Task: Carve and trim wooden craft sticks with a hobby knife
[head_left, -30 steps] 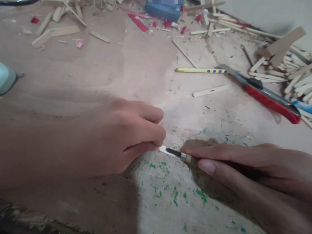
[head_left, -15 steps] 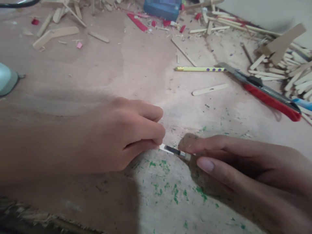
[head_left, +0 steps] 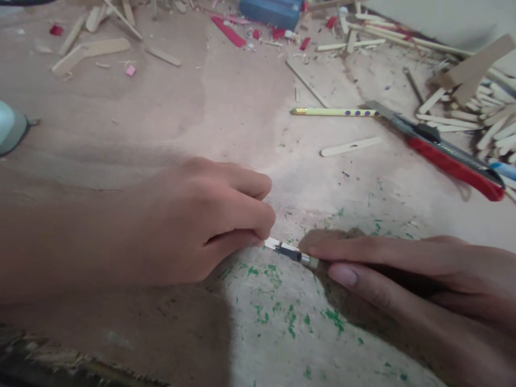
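Two bare hands meet low over a plywood work board (head_left: 226,123) strewn with craft debris. At the far left edge sits a pale rounded object (head_left: 10,128), only partly in frame. Toward the top left lie loose wooden sticks (head_left: 91,49) and a small pink scrap (head_left: 130,70).

The person's left hand (head_left: 201,220) rests knuckles-up on the board, fingers curled tight, pinching one end of a small white stick (head_left: 274,245) against the surface. The stick lies flat between the two hands, just above a scatter of green flecks (head_left: 290,317) on the wood. Touching it from the right is the tip of a small cutting tool (head_left: 298,255), dark and metallic, gripped by the right hand (head_left: 411,290), whose forefinger and thumb close around it; the rest of the tool is hidden under the fingers.

Farther back, a yellow pencil with purple dots (head_left: 334,112) lies flat beside a single pale craft stick (head_left: 350,146). To their right rests a red-handled utility knife (head_left: 439,150), blade extended, well apart from both hands. At the top centre stands a blue box (head_left: 271,12) amid red stick pieces (head_left: 229,31). A heap of pale sticks (head_left: 484,118) fills the right edge.
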Action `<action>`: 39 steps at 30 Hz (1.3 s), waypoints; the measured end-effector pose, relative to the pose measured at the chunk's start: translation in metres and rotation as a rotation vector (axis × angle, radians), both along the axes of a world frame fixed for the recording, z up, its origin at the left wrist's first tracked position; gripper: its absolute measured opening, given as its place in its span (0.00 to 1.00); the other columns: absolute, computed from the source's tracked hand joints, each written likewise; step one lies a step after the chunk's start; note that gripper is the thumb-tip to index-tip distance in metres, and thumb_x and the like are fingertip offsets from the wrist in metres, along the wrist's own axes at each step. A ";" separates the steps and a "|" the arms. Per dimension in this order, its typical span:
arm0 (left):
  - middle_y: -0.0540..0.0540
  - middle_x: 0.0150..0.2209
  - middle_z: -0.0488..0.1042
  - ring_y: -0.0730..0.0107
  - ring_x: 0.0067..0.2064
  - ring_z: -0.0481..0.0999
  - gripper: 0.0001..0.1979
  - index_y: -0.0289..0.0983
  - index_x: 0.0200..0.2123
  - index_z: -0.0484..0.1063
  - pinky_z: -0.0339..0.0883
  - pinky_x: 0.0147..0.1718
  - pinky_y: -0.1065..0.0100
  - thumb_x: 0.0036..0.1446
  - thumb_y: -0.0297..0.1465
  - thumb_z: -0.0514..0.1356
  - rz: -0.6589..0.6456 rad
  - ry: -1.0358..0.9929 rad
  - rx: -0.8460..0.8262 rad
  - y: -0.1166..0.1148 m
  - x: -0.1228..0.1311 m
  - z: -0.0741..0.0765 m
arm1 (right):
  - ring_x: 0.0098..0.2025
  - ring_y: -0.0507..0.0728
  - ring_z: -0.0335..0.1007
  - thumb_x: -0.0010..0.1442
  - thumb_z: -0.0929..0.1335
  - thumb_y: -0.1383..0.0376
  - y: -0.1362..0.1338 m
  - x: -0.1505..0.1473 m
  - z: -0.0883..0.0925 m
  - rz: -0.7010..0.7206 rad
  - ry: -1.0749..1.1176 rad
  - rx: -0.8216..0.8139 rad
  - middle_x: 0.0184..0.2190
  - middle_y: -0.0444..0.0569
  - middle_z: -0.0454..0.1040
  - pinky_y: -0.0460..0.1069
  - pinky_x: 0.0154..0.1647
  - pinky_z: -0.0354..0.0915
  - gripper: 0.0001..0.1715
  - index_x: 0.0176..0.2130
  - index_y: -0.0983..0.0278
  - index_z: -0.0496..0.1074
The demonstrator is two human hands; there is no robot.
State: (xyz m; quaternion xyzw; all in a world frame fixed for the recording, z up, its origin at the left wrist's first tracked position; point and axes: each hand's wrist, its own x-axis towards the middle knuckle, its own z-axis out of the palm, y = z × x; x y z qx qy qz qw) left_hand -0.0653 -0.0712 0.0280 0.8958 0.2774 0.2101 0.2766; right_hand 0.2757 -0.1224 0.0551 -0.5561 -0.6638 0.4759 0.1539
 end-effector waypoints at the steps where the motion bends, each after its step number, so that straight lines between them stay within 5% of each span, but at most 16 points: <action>1: 0.52 0.39 0.83 0.68 0.39 0.82 0.19 0.42 0.39 0.82 0.69 0.40 0.63 0.86 0.21 0.61 0.006 0.006 0.002 0.000 0.000 0.000 | 0.24 0.55 0.80 0.77 0.85 0.42 0.001 -0.001 0.000 0.044 0.004 -0.021 0.38 0.44 0.93 0.48 0.21 0.76 0.17 0.58 0.43 0.99; 8: 0.51 0.39 0.84 0.68 0.38 0.81 0.19 0.43 0.39 0.82 0.70 0.39 0.62 0.85 0.22 0.61 0.000 0.004 0.002 0.001 0.001 0.000 | 0.33 0.60 0.88 0.82 0.80 0.41 0.003 -0.003 0.003 0.123 0.040 -0.102 0.50 0.43 0.97 0.52 0.28 0.82 0.14 0.58 0.37 0.98; 19: 0.52 0.39 0.83 0.69 0.38 0.81 0.19 0.42 0.39 0.84 0.69 0.40 0.62 0.86 0.22 0.62 0.019 -0.011 0.007 -0.002 -0.001 -0.001 | 0.27 0.57 0.82 0.83 0.81 0.43 0.004 0.000 0.001 0.107 0.029 -0.041 0.40 0.46 0.95 0.48 0.21 0.75 0.16 0.59 0.43 0.99; 25: 0.52 0.39 0.83 0.68 0.38 0.81 0.19 0.42 0.38 0.83 0.69 0.40 0.62 0.87 0.23 0.61 0.031 -0.013 0.002 -0.003 0.001 -0.002 | 0.24 0.56 0.77 0.84 0.81 0.43 0.005 -0.004 -0.003 0.117 0.057 0.005 0.28 0.42 0.86 0.48 0.22 0.76 0.13 0.54 0.41 0.99; 39: 0.52 0.39 0.82 0.68 0.36 0.79 0.19 0.42 0.38 0.82 0.67 0.37 0.61 0.86 0.23 0.61 0.000 -0.050 0.003 -0.001 0.001 -0.005 | 0.25 0.55 0.84 0.88 0.79 0.52 0.003 -0.007 -0.008 0.146 0.109 0.178 0.35 0.43 0.93 0.46 0.20 0.78 0.13 0.62 0.41 0.98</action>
